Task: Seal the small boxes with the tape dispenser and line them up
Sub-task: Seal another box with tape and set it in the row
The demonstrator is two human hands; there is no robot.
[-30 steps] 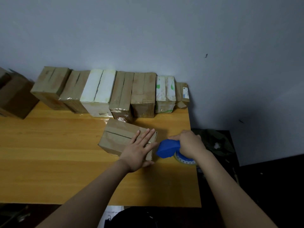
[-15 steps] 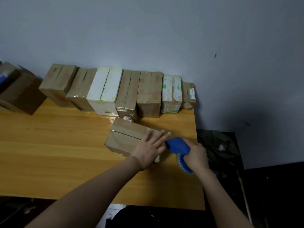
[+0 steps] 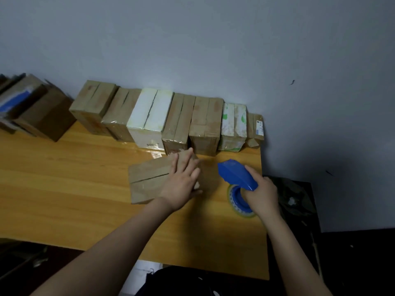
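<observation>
Tabletop (image 3: 64, 189) box (image 3: 147, 180) under left hand (image 3: 181, 184)

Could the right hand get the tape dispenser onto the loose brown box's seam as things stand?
Likely only partly. The right hand holds the tape dispenser beside the brown box, nothing between, but the left hand lies flat over the seam's right end.

I work in dim, bluish light. Glare shines on my table (image 3: 64, 184) beside the white box (image 3: 149, 112); shadow swallows the right side; everything looks soft.
</observation>
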